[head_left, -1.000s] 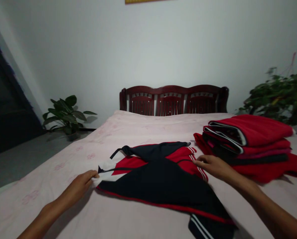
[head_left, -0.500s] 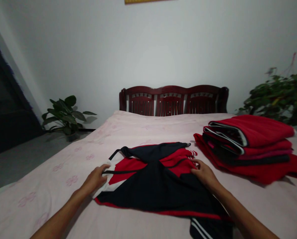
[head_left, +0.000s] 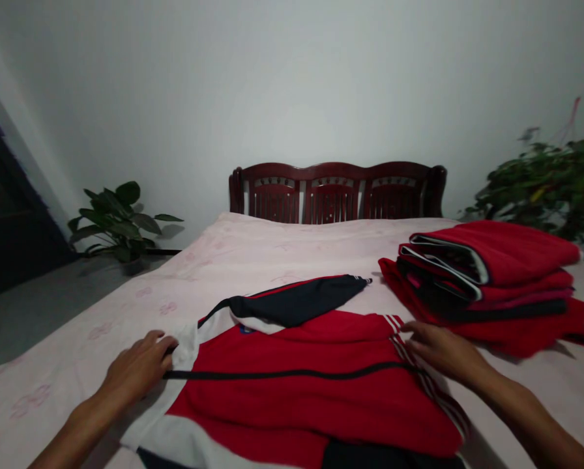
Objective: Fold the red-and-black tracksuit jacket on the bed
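Observation:
A red, white and dark navy jacket (head_left: 302, 384) lies folded over on the pink bedsheet (head_left: 233, 260), its red panel facing up with a thin black line across it. My left hand (head_left: 138, 368) rests at the jacket's left white edge, fingers curled onto the fabric. My right hand (head_left: 443, 352) lies on the jacket's right edge by the white stripes, fingers stretched out flat. A navy sleeve (head_left: 296, 303) sticks out behind the red panel.
A stack of folded red and dark clothes (head_left: 492, 280) sits on the bed at the right. A dark wooden headboard (head_left: 335, 192) stands at the far end. Potted plants stand at the left (head_left: 118, 221) and right (head_left: 546, 185).
Both hands pulled the garment's far part toward me and apart, folding the red panel over the navy part. The hands now lie at the left and right edges.

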`<state>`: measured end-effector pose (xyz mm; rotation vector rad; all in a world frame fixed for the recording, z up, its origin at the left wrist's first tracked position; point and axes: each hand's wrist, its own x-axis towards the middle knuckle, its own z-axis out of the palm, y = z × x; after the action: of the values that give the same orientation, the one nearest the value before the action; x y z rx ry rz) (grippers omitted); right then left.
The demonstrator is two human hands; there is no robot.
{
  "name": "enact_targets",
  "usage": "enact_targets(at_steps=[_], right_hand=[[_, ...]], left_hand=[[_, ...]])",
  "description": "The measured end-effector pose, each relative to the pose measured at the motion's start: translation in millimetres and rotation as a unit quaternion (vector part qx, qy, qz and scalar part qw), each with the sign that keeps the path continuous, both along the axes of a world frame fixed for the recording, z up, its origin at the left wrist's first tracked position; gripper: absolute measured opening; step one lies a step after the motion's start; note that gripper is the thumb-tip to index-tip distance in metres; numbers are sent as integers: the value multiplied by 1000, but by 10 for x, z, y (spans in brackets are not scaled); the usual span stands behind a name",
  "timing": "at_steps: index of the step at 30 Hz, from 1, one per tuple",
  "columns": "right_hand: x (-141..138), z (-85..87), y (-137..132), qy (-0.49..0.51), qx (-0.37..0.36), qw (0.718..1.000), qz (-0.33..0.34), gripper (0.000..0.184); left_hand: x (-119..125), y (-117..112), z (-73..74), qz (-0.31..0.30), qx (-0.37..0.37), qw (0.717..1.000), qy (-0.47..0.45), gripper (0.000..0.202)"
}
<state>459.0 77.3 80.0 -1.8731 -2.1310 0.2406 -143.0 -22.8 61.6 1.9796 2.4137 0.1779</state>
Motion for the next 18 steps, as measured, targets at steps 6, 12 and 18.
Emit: enact_targets(at_steps=[6, 12, 18], right_hand=[[-746, 129, 929, 4, -7, 999, 39, 41], [-1336, -18, 1414, 51, 9, 996, 69, 32], [-1693, -74, 1588, 159, 21, 984, 82, 36]], left_hand=[[212, 701, -99, 0, 54, 983, -175, 61], [327, 985, -110, -25, 30, 970, -241, 40], [743, 574, 127, -210, 118, 954, -181, 24]])
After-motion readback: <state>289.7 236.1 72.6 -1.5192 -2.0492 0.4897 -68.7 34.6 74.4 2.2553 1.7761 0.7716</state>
